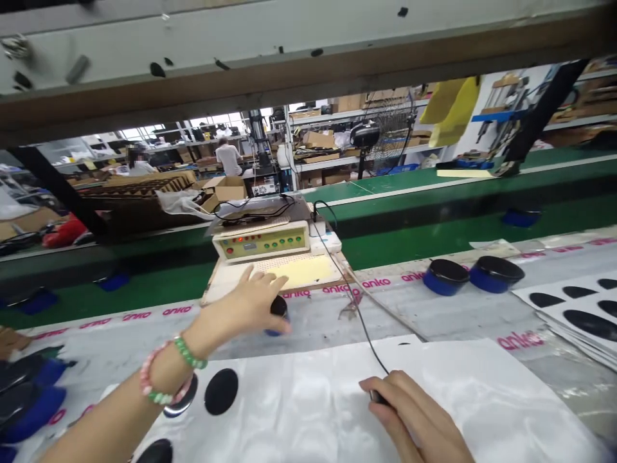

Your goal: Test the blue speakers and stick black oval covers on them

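My left hand [253,302], with beaded bracelets at its wrist, reaches over the bench in front of the tester box. Its fingers are spread above and partly around a round blue-and-black part [278,315]; whether they touch it is unclear. At the lower right, my right hand [409,408] pinches a small dark piece [377,397] at the end of a thin black cable [361,321]. Under it lies a white sheet [299,399], with a black disc [221,391] on its left part.
A tester box [263,242] with lit indicators stands behind my left hand. Two blue-and-black parts [446,276] sit at right, beside sheets of black ovals [590,323]. More parts [31,408] lie at far left. Behind runs a green conveyor [395,241]; an overhead beam [308,45] crosses above.
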Tool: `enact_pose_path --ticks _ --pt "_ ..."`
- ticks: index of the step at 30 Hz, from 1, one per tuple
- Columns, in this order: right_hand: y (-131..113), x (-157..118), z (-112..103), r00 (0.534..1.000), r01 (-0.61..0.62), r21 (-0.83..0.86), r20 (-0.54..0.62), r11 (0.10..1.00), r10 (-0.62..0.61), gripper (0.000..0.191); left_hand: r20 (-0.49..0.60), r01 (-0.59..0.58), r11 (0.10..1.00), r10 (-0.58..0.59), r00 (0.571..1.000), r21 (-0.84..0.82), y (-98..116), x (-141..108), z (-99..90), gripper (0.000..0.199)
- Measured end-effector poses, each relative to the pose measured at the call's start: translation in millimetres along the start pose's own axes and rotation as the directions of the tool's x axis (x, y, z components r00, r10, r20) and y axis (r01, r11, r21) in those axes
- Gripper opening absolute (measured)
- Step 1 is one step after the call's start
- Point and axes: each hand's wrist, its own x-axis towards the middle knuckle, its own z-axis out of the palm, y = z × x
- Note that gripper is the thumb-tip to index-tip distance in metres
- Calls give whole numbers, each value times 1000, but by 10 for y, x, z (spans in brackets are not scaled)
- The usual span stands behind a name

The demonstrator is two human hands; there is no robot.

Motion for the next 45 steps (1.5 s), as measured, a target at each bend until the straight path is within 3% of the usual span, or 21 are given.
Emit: enact_pose_path --ticks 3,7,9,12,17,20,23,25,28,31,33,34,36,38,40,42,43,45 --pt "56 -18 19 999 17 -76 -47 997 -21 15 9 42 998 -41 999 -56 -226 -337 32 58" --pt "143 -38 1 990 -26 -208 -138 978 -3 12 -38 10 992 -15 999 -127 -26 -373 -31 60" --pt "168 -38 -11 984 -70 -251 -179 965 25 12 -60 -3 989 -6 998 -151 46 -224 -63 64" --pt "182 -31 -8 973 -115 -270 -223 956 54 13 -96 50 986 -65 993 -159 -53 131 30 63" --pt "178 -24 39 964 -123 -191 -255 974 71 11 -110 153 977 -170 979 -150 -353 617 349 37" --pt "148 -19 52 961 -112 -127 -265 986 75 11 -137 128 980 -149 979 -153 -321 756 315 35" --pt "101 0 33 977 -93 -83 -199 992 75 14 -219 61 981 -101 970 -182 -30 974 212 43" --pt "76 16 14 989 -70 -56 -137 996 61 16 -220 -24 972 -29 975 -234 299 1210 291 43" --pt "68 29 8 999 -9 -73 -33 997 6 14 -83 -127 922 104 991 -366 868 1626 742 39" --pt "86 30 49 999 47 -135 30 990 -43 28 55 -73 850 119 991 -521 1339 1963 1296 43" --pt "100 32 86 996 78 -152 53 985 -70 33 119 -1 785 95 988 -619 1523 2070 1478 42" --pt "102 33 96 995 88 -152 57 984 -80 34 138 30 744 85 987 -668 1565 2072 1479 43" --pt "87 38 79 995 91 -137 40 986 -86 33 161 73 637 82 984 -768 1546 1945 1304 52" --pt "37 48 2 998 39 -84 -40 996 -42 31 184 106 502 107 977 -858 1402 1622 956 63" --pt "-53 71 -115 988 -38 0 -153 999 38 25 218 156 369 131 967 -916 1190 1114 554 64" --pt "-180 126 -220 970 -102 55 -217 993 112 18 232 210 239 66 970 -948 987 494 220 64" --pt "-256 168 -248 970 -116 61 -209 991 126 16 267 268 84 -18 963 -960 907 180 104 60" --pt "-430 277 -237 986 -82 53 -143 995 89 16 327 307 -130 -176 929 -943 802 -387 -12 44"
